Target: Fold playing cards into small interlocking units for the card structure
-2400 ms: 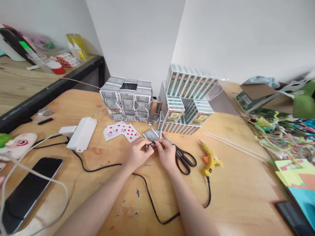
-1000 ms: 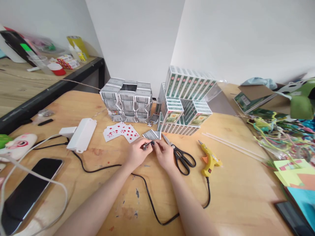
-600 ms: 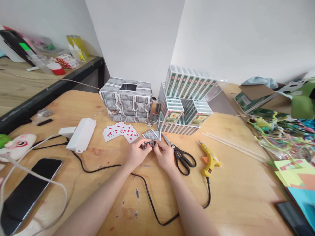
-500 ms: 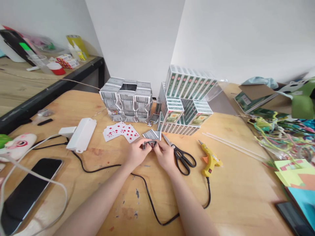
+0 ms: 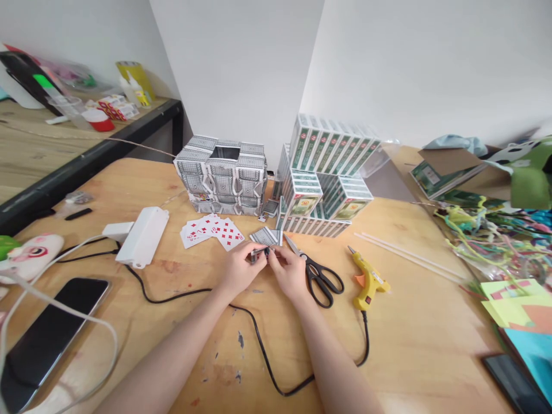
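My left hand [image 5: 242, 267] and my right hand [image 5: 286, 271] meet over the middle of the table, fingertips pinched on one small folded playing card [image 5: 257, 253]. Much of the card is hidden by the fingers. Just beyond them lie grey-backed playing cards [image 5: 264, 234], and face-up diamond cards [image 5: 211, 229] are fanned to the left. Black-handled scissors [image 5: 321, 273] lie right beside my right hand, blades pointing away from me. Behind stands a block built from folded cards [image 5: 222, 178], with a square hole in its top.
Boxed card decks [image 5: 328, 184] are stacked at the back. A yellow glue gun [image 5: 368, 279] lies right, its black cord [image 5: 259, 333] running under my forearms. White glue sticks [image 5: 409, 256], a white power strip [image 5: 144, 236], a phone [image 5: 54, 339] and coloured paper [image 5: 513, 299] surround the work area.
The folded card between my fingertips has turned slightly, and less of it shows. My right fingers have shifted a little to the left; everything else stays put.
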Action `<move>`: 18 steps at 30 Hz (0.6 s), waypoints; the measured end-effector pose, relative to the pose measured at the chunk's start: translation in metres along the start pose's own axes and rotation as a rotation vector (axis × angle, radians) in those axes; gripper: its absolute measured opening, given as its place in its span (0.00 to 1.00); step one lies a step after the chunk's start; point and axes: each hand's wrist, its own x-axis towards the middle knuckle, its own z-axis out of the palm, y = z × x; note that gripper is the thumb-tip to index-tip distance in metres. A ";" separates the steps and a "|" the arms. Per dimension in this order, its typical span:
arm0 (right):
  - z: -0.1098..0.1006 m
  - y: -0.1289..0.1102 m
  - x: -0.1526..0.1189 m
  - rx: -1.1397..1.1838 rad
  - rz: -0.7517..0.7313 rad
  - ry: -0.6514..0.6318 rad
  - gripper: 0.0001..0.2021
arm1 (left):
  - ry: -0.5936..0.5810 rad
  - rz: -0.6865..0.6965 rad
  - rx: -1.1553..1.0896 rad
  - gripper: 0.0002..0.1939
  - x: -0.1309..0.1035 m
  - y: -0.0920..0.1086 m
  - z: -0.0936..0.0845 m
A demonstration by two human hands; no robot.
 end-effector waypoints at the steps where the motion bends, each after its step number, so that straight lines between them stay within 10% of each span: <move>1: 0.000 0.001 0.000 -0.002 -0.005 0.005 0.09 | 0.012 0.001 0.002 0.07 0.000 0.000 0.000; 18: 0.001 0.002 -0.002 -0.155 -0.007 0.058 0.12 | 0.120 -0.035 0.070 0.11 0.000 0.001 0.001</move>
